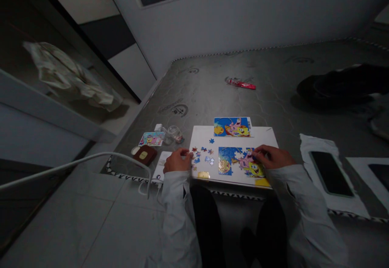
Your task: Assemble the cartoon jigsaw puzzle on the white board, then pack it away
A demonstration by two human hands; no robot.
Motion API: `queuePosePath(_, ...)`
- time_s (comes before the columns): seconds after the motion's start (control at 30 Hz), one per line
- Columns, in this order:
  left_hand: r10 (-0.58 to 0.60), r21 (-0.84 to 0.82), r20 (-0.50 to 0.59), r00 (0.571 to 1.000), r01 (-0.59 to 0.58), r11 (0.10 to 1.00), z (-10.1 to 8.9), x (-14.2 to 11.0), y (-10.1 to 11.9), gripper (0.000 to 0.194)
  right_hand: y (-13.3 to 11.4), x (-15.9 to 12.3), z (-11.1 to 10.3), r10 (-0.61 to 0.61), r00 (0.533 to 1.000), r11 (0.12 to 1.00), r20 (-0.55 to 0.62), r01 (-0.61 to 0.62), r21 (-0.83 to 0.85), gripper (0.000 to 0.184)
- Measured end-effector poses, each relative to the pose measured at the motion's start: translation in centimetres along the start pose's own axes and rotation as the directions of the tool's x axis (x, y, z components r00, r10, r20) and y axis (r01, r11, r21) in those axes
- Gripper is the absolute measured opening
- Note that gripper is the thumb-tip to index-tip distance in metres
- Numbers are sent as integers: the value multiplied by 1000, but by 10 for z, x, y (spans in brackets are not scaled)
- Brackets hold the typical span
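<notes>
Two hands (275, 157), one unfinished jigsaw (225, 163)

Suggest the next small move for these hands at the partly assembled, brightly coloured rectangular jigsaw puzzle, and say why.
Perhaps the bare left hand should pick one of the small, loose, multicoloured jigsaw pieces: it is right beside them, while the flat white rectangular surface shows through a gap in the puzzle, whose right side the bare right hand is at.
</notes>
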State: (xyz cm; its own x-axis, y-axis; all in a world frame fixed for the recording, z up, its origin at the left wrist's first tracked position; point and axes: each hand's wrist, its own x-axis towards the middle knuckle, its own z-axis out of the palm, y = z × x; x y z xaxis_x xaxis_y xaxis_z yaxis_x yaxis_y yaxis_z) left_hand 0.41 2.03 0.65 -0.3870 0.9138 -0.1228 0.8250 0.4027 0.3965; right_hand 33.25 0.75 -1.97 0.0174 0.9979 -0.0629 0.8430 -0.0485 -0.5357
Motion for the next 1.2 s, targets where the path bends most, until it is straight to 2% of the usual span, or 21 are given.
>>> queuePosePath(0.27,38,-31,-19,999,-38,999,0,1,2,22,0,-3,3,-1,999,1000,-55,2,16,32)
queuePosePath(0.6,34,-37,-11,999,-35,999,3,-2,8,20,7,1,6,-18,999,1000,-41,18,-1,33)
queuePosePath(0.83,103,-85,-10,995,-104,991,5,-4,12,16,7,1,8,-2,999,1000,-52,1,-5,36)
queuePosePath(1.2,77,-51,2,997,-77,996,3,-5,14,17,3,-1,3,-3,999,1000,-34,3,0,33)
